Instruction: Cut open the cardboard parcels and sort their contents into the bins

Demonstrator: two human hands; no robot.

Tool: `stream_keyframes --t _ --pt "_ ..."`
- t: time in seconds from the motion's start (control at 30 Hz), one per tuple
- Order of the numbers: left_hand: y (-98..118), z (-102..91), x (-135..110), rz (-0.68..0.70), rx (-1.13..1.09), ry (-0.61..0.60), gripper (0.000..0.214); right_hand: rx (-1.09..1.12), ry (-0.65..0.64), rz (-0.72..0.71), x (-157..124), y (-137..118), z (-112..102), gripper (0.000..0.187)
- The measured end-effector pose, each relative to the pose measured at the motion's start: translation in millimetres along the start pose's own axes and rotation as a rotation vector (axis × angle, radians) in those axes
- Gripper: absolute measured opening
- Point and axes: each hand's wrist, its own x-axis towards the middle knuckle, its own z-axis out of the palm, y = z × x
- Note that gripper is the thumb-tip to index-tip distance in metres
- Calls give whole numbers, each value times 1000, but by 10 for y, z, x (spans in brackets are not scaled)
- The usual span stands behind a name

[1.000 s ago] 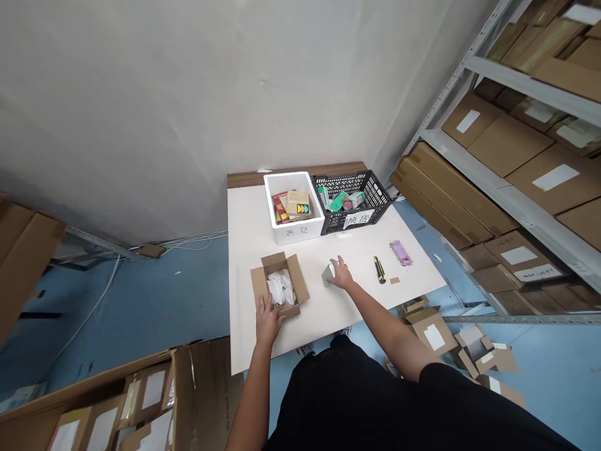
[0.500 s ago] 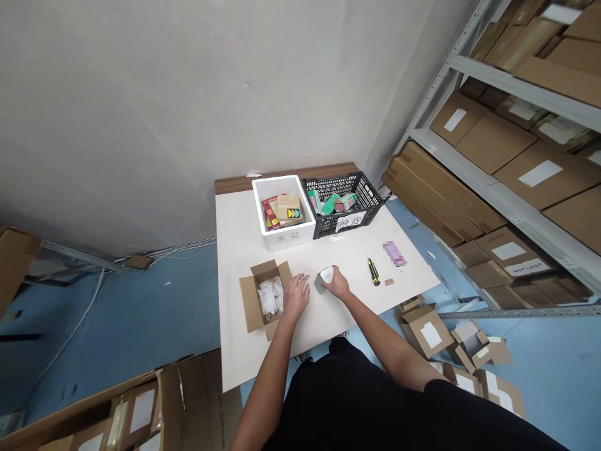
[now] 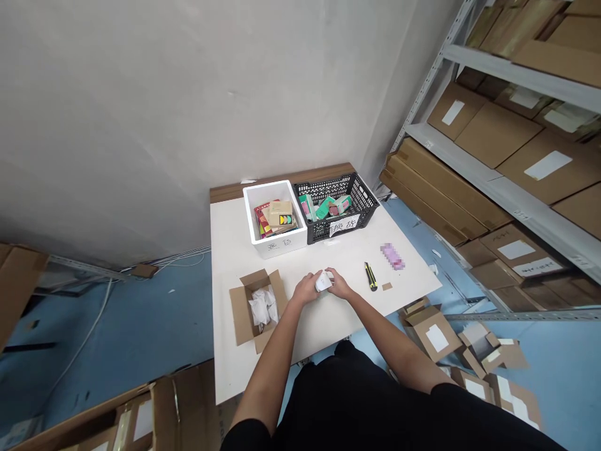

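My left hand (image 3: 306,290) and my right hand (image 3: 339,285) meet over the middle of the white table (image 3: 235,369), both closed around a small white and grey-green box (image 3: 323,281) held between them. An open cardboard box (image 3: 256,307) with white packing inside lies on the table to the left of my hands. A black and yellow utility knife (image 3: 370,276) lies to the right of my right hand.
A white bin (image 3: 275,221) and a black crate (image 3: 335,202) of small boxes stand at the table's back. A pink object (image 3: 392,256) and a brown scrap (image 3: 387,286) lie right. Shelves of cartons (image 3: 498,150) fill the right side. Opened boxes (image 3: 432,332) litter the blue floor.
My left hand left the open cardboard box and moved right to join my right hand on the small box. The camera view shifted slightly.
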Motion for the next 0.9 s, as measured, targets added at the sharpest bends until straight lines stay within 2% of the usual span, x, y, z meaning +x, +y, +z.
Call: stream_keyframes --t 0.1,0.2,0.3,0.47,0.57,0.63,0.7,0.77,0.9 --pt "111 65 -10 -90 114 -23 89 21 57 59 100 52 -116 70" --pt "205 128 -40 -134 148 59 62 4 21 57 158 83 -194 60" --pt "252 99 3 -192 90 139 41 30 -7 35 149 104 -218 61" --pt "235 -6 184 -451 -56 174 48 98 -18 92 -1 115 -146 68" --pt "198 59 199 -557 -133 209 73 116 -47 119 -101 102 -75 72" --pt "165 137 146 -583 -183 292 79 76 -34 119 -141 83 -45 74" --pt "126 205 62 -554 -219 416 70 48 1 108 -154 51 -36 69" --pt "85 247 -25 -445 -257 460 60 54 40 95 -148 7 -45 58" --pt "30 302 -146 -139 -282 255 79 77 74 28 -142 -80 -83 41"
